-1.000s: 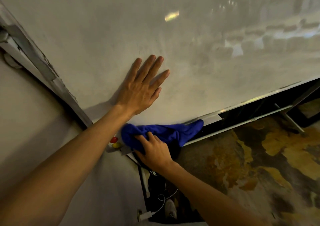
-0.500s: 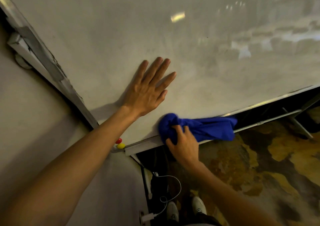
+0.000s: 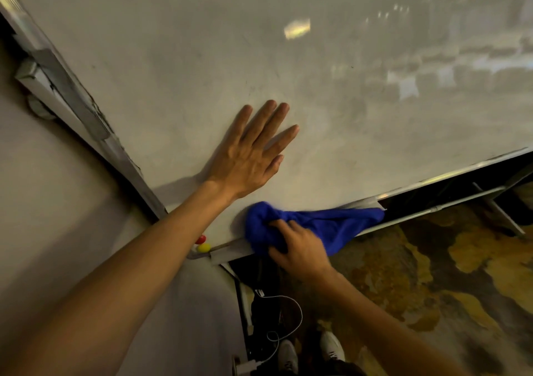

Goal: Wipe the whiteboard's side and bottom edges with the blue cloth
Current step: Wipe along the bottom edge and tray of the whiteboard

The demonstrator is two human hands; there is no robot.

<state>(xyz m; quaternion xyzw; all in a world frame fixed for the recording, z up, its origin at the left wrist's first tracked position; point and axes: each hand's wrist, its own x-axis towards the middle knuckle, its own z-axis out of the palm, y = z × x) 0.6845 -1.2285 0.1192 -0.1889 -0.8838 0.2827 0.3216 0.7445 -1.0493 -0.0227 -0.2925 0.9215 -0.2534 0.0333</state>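
Change since earlier frames: one second ago the blue cloth (image 3: 314,227) sat at the lower left corner of the whiteboard (image 3: 331,87); half a second ago it was further right along the bottom edge; it now lies between those two positions, back toward the corner.
Change, left hand: position on the board surface is unchanged across all three frames.

Head view, left hand (image 3: 249,156): flat against the whiteboard, palm on the surface, fingers (image 3: 266,121) extended and slightly spread, holding nothing.
Head view, right hand (image 3: 301,250): below the bottom edge, fingers curled into the bunched left end of the blue cloth, gripping it; slightly motion-blurred.
Head view, blue cloth: pressed against the bottom frame rail (image 3: 432,181) and the lowest strip of the board; bunched at the left under the hand, the loose tail trailing right along the rail.
Head view, whiteboard: grey-white and smeared, with window reflections at upper right; it fills the upper part of the view.
Head view, side frame edge (image 3: 72,95): runs diagonally down the left side to the lower corner; well apart from the cloth.
Head view, red magnet (image 3: 201,238) and yellow magnet (image 3: 204,248): touching each other at the lower left corner, just left of the cloth, partly behind the left forearm.
Head view, wall (image 3: 43,188): plain, left of the board.
Head view, floor (image 3: 432,274): mottled yellow and brown pattern.
Head view, white cable (image 3: 288,322): looped on the floor below the corner.
Head view, shoes (image 3: 331,346): two white shoes at the bottom edge of the view.
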